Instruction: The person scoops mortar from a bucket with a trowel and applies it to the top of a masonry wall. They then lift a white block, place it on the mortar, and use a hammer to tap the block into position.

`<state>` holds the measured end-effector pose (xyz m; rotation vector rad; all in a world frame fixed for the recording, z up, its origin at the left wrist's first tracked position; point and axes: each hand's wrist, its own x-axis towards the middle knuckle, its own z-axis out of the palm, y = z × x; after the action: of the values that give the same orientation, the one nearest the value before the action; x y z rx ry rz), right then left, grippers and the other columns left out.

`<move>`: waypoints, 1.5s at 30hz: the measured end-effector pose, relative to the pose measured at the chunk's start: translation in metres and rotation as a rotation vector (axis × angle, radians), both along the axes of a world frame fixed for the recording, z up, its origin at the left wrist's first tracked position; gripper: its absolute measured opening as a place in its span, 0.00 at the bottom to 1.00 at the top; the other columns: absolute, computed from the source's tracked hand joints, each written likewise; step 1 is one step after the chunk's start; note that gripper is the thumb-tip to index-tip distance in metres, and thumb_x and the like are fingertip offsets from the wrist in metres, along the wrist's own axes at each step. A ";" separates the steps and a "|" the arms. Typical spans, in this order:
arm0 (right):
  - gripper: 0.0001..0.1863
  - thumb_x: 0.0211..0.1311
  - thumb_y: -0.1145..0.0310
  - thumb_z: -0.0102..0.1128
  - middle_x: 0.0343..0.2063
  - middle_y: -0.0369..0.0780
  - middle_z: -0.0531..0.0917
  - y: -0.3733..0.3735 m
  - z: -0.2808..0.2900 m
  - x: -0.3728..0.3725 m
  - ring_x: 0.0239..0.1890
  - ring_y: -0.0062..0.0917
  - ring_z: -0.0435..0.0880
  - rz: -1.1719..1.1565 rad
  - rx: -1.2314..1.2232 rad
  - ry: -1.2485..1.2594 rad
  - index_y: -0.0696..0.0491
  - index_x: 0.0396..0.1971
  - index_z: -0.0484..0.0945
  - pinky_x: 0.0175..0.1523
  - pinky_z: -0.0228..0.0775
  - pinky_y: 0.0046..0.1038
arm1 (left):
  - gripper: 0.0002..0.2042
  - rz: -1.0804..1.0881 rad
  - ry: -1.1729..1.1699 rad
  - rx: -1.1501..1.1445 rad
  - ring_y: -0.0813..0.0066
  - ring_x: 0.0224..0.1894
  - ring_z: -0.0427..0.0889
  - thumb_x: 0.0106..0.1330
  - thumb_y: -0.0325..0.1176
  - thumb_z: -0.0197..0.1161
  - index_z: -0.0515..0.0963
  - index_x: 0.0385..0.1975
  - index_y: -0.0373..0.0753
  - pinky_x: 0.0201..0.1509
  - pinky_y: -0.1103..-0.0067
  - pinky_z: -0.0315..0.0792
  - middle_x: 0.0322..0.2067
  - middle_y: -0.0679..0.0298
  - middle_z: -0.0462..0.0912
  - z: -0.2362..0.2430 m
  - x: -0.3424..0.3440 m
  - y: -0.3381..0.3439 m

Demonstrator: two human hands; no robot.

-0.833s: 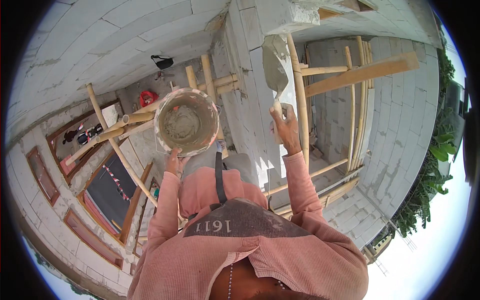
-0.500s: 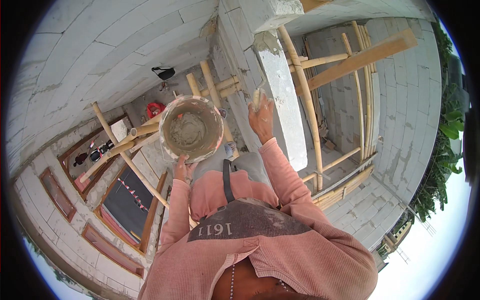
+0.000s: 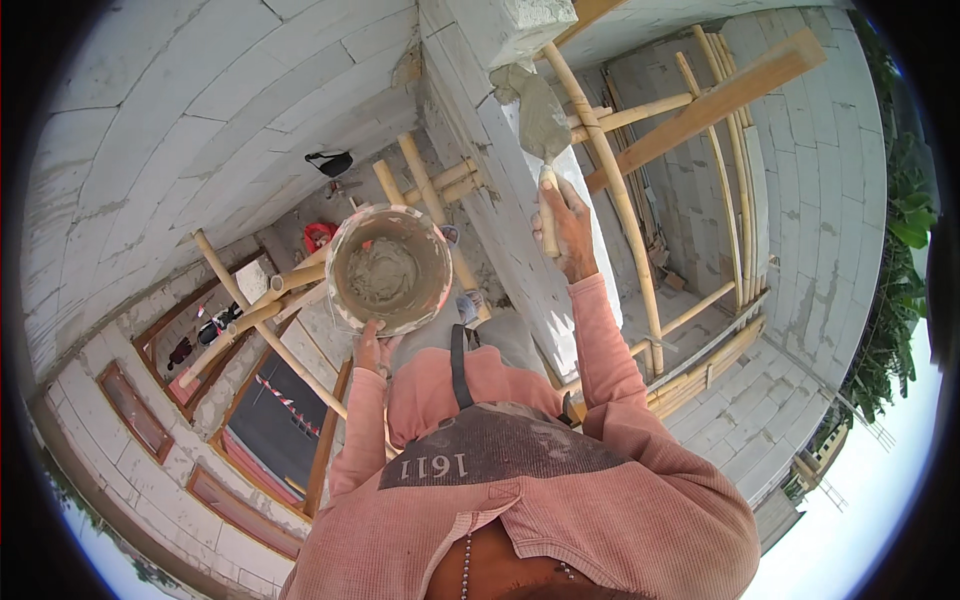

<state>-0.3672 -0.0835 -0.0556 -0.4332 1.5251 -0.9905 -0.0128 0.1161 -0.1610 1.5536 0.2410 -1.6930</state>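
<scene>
My right hand (image 3: pixel 568 222) is wrapped round the pale handle of a trowel (image 3: pixel 543 122). The grey blade points away from me, over the far part of a white block ledge (image 3: pixel 560 315), close to wet mortar (image 3: pixel 512 80); whether it touches the ledge I cannot tell. At the left, my left hand (image 3: pixel 371 350) grips the near edge of a mortar-smeared bucket (image 3: pixel 440 262), thumb showing on the side. Grey mortar (image 3: pixel 382 272) lies in the bottom of the bucket, whose mouth faces up toward me. The left fingers are partly hidden beneath it.
Bamboo poles (image 3: pixel 610 200) and a wooden plank (image 3: pixel 715 110) cross to the right of the ledge. More bamboo (image 3: pixel 262 300) stands by the left window frames. Grey block walls (image 3: pixel 250 90) surround me. A black bag (image 3: pixel 330 162) and red bag (image 3: pixel 318 237) lie beyond the bucket.
My right hand has moved rightward and turned, so the trowel blade now shows flat above the ledge's far part. The bucket has shifted slightly right and down in view, still in my left hand.
</scene>
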 end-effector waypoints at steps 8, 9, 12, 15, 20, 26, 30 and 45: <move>0.28 0.66 0.53 0.62 0.30 0.35 0.77 -0.030 -0.002 0.002 0.20 0.16 0.75 0.134 0.054 0.059 0.59 0.56 0.75 0.20 0.67 0.19 | 0.26 -0.062 -0.017 0.018 0.51 0.54 0.79 0.60 0.27 0.58 0.65 0.59 0.29 0.62 0.54 0.74 0.55 0.51 0.76 0.017 -0.001 -0.015; 0.28 0.66 0.53 0.62 0.30 0.35 0.77 -0.031 -0.002 0.003 0.20 0.16 0.75 0.112 0.052 0.052 0.59 0.56 0.75 0.20 0.67 0.19 | 0.26 -0.084 -0.024 0.016 0.51 0.54 0.79 0.60 0.27 0.58 0.65 0.59 0.29 0.62 0.54 0.74 0.55 0.51 0.76 0.021 -0.003 -0.018; 0.30 0.66 0.52 0.62 0.30 0.34 0.77 -0.029 -0.003 0.001 0.19 0.16 0.74 0.118 0.052 0.060 0.59 0.59 0.74 0.20 0.67 0.19 | 0.26 -0.129 -0.031 0.004 0.51 0.54 0.79 0.61 0.28 0.58 0.64 0.60 0.30 0.62 0.54 0.75 0.55 0.51 0.76 0.029 -0.008 -0.026; 0.31 0.65 0.52 0.63 0.29 0.34 0.77 -0.023 -0.003 -0.007 0.19 0.16 0.74 -0.005 0.068 0.005 0.59 0.60 0.73 0.20 0.68 0.19 | 0.24 -0.140 0.014 -0.013 0.51 0.55 0.79 0.62 0.29 0.58 0.65 0.59 0.30 0.61 0.54 0.75 0.55 0.51 0.75 0.027 -0.003 -0.026; 0.29 0.68 0.55 0.57 0.25 0.35 0.76 -0.018 0.010 -0.002 0.19 0.17 0.75 0.020 0.096 0.108 0.61 0.61 0.72 0.20 0.69 0.21 | 0.26 -0.237 -0.005 -0.023 0.55 0.55 0.79 0.60 0.29 0.60 0.65 0.60 0.32 0.58 0.56 0.78 0.54 0.54 0.76 0.017 0.007 -0.028; 0.28 0.69 0.54 0.56 0.26 0.39 0.77 -0.009 0.013 0.005 0.17 0.19 0.75 -0.055 0.060 0.180 0.62 0.59 0.72 0.19 0.69 0.22 | 0.23 -0.207 -0.006 -0.051 0.50 0.54 0.80 0.63 0.30 0.58 0.66 0.56 0.29 0.58 0.56 0.78 0.53 0.49 0.76 0.025 -0.001 -0.031; 0.27 0.70 0.53 0.55 0.29 0.41 0.78 0.008 0.017 -0.006 0.17 0.19 0.75 -0.189 0.030 -0.028 0.62 0.57 0.71 0.18 0.69 0.21 | 0.22 -0.246 -0.034 -0.077 0.50 0.53 0.80 0.63 0.30 0.58 0.66 0.56 0.29 0.57 0.55 0.78 0.52 0.49 0.76 0.030 0.002 -0.035; 0.24 0.73 0.52 0.48 0.30 0.45 0.81 -0.005 0.013 -0.024 0.17 0.26 0.78 0.159 0.104 0.041 0.57 0.54 0.74 0.23 0.75 0.28 | 0.23 -0.315 -0.004 -0.015 0.53 0.52 0.81 0.61 0.31 0.60 0.67 0.56 0.31 0.60 0.58 0.77 0.53 0.52 0.77 0.022 0.009 -0.050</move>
<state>-0.3910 -0.0882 -0.0421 -0.4952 1.5462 -0.7792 -0.0036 0.0658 -0.1391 1.6492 -0.0219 -1.9260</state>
